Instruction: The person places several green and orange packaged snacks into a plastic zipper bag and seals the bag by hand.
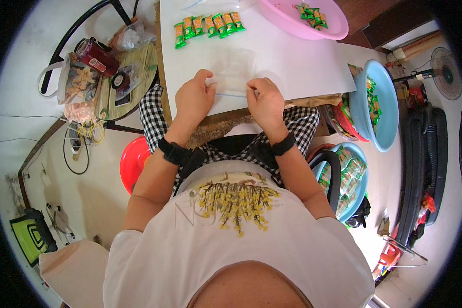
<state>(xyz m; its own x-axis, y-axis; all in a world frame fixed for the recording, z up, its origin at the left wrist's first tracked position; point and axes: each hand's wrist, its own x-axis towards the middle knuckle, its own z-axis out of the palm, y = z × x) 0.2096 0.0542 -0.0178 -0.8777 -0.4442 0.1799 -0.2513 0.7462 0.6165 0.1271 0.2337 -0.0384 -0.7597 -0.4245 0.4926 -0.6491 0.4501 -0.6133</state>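
A clear plastic bag point(233, 71) with a blue strip along its near edge lies flat on the white tabletop point(304, 73). My left hand point(195, 94) pinches its near left corner between thumb and forefinger. At the near right corner, my right hand point(266, 98) grips the bag with curled fingers. Nothing shows inside the bag. Beyond it, several small green-and-orange wrapped snack packets point(210, 27) lie side by side in a row. A pink plastic basin point(269, 19) at the table's far right holds more such packets point(313, 17).
Right of the table stand a blue basin point(392, 115) with loose packets and another blue basin point(364, 184) with filled clear bags. A red basin point(131, 161) is on the floor at left. A round side table point(138, 73) carries a dark red canister point(98, 57) and a floral bag point(75, 82).
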